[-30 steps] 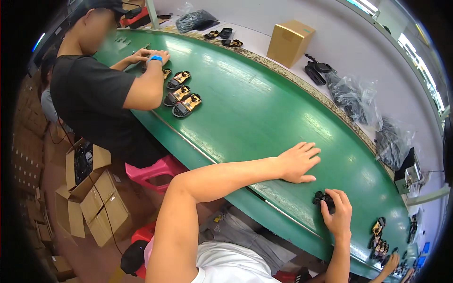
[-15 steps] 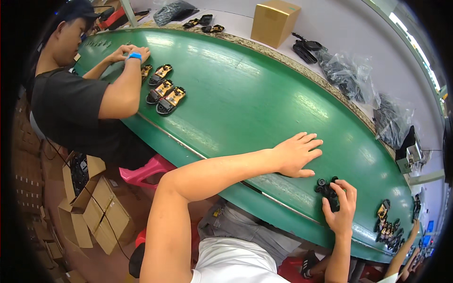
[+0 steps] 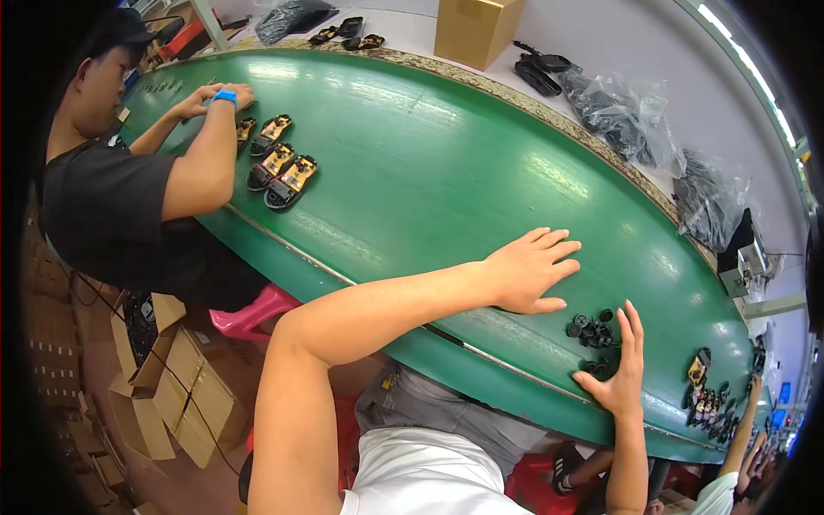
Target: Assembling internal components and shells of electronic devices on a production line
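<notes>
My left hand (image 3: 534, 268) is open over the green work surface (image 3: 403, 180), palm down with its fingers spread, and nothing is in it. To its lower right lies a small heap of black round wheel-like parts (image 3: 590, 329). My right hand (image 3: 620, 378) is beside that heap, open, with thumb and fingers apart and curved around its right side. Some of the parts lie between the thumb and the fingers, and I see none gripped.
At the left a co-worker (image 3: 107, 189) bends over opened computer mouse bases (image 3: 292, 182). More mouse parts (image 3: 705, 403) lie at the right, near other people's arms. Along the far ledge stand a cardboard box (image 3: 478, 30) and plastic bags (image 3: 620, 116) of black parts. Open cartons (image 3: 197, 403) sit on the floor.
My right hand has opened wider, its fingers lifting off the black parts, so more of the heap shows. My left hand stays spread. The whole view has shifted slightly.
</notes>
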Available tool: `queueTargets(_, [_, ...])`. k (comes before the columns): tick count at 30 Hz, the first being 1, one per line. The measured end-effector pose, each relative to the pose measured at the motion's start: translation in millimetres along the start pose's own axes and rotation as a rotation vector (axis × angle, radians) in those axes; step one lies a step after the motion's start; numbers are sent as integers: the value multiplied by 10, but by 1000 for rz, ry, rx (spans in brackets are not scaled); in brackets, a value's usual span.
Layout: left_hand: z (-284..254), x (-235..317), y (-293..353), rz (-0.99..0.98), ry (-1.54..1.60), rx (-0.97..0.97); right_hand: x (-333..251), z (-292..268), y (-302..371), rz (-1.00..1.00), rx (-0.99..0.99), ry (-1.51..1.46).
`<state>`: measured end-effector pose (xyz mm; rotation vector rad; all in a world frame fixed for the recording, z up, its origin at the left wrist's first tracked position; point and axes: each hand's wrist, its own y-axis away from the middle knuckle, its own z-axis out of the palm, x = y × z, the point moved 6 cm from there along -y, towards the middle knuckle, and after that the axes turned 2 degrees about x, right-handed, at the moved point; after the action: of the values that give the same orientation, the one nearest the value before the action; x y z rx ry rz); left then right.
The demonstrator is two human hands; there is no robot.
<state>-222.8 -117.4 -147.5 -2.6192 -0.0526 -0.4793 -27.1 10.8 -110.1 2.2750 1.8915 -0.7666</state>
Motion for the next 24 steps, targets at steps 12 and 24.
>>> queueTargets(12, [-857,-722,331,-163,-240,305,-488,418,-593,-429,47,-150])
queueTargets(24, [-2506,-1682,2526,-833,-732,350,-800,602,-778,-588,100,-237])
